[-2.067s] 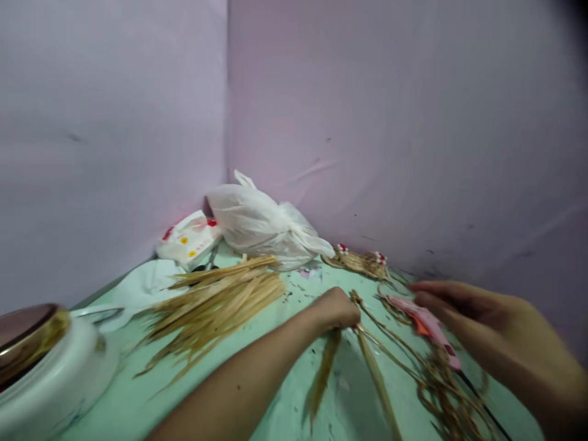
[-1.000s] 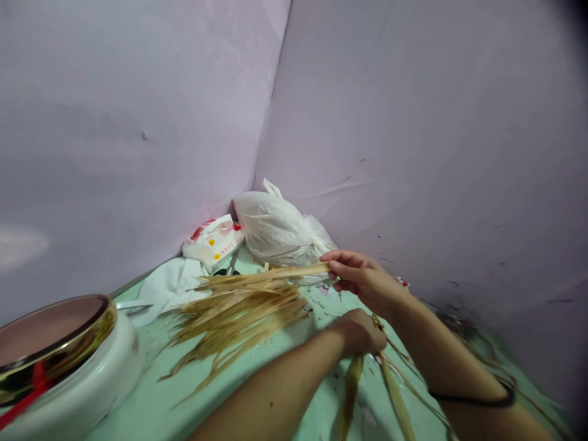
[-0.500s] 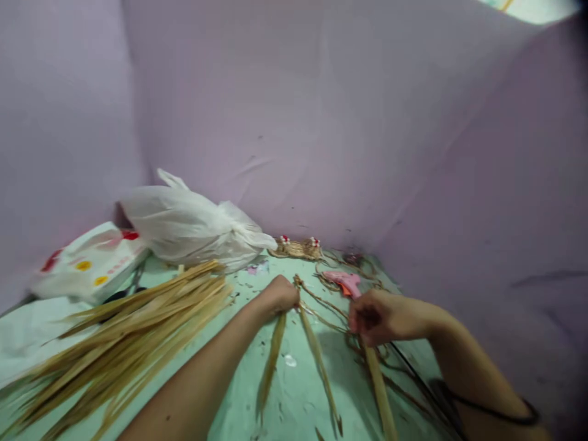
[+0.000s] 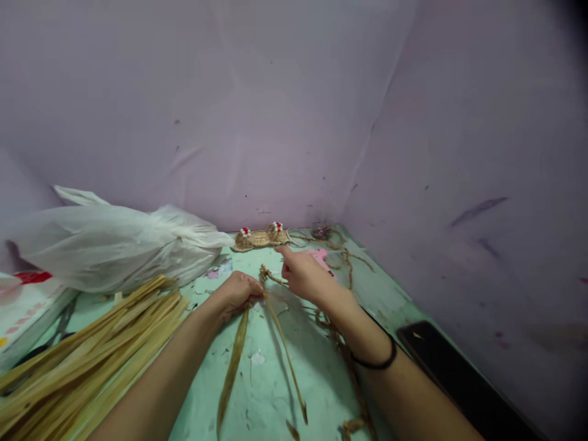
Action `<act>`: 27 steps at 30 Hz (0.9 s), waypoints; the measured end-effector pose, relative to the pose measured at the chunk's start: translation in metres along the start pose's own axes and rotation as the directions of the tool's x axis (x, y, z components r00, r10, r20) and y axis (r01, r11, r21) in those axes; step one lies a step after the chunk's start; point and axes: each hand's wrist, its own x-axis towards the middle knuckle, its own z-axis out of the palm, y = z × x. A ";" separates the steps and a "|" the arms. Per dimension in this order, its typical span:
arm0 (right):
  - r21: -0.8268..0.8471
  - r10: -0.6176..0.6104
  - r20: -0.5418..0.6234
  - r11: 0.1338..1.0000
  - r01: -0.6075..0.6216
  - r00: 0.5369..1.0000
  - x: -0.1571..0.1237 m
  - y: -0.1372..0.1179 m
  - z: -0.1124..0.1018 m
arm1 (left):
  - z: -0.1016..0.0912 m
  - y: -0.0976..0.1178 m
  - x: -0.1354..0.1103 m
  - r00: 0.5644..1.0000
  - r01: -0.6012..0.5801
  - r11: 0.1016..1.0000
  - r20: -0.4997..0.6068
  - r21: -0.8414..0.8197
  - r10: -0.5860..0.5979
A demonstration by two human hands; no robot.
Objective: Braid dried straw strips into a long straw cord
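Observation:
My left hand (image 4: 236,294) is closed on the top of a braided straw piece (image 4: 264,274), pinning it to the green table (image 4: 266,380). Two loose dried leaf strips (image 4: 232,367) trail from that grip toward me. My right hand (image 4: 303,275) sits just right of the braid, fingers curled around a thin strand and the index finger pointing up and left. A black band is on my right wrist. A big bundle of dried straw strips (image 4: 87,355) lies to the left.
A white plastic bag (image 4: 105,239) and a white packet (image 4: 22,306) lie at the left. Two small woven straw pieces with red-white tops (image 4: 260,237) stand by the back wall. A pink glue gun (image 4: 321,256), tangled braided cord (image 4: 344,343) and a black phone (image 4: 454,373) lie at the right.
The camera has swung right. My right hand took a strip from the bundle, brought it down, and now has moved up beside the braid that my left hand keeps holding.

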 end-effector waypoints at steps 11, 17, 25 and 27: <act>0.345 0.148 0.060 0.925 -0.160 0.987 0.004 -0.002 0.037 | -0.001 0.002 -0.002 1.000 0.008 1.000 0.027 0.007 -0.009; 0.434 0.193 0.052 0.880 -0.196 0.980 0.007 0.000 0.048 | -0.001 0.002 -0.001 0.999 0.013 1.000 0.036 -0.011 -0.013; 0.371 0.213 -0.091 0.914 -0.165 0.973 0.000 -0.003 0.050 | -0.003 -0.002 0.002 0.999 0.013 0.998 0.053 -0.055 -0.010; 0.365 0.159 -0.105 0.924 -0.111 0.982 -0.001 -0.003 0.052 | -0.003 -0.002 0.003 0.998 0.015 0.998 0.062 -0.064 -0.011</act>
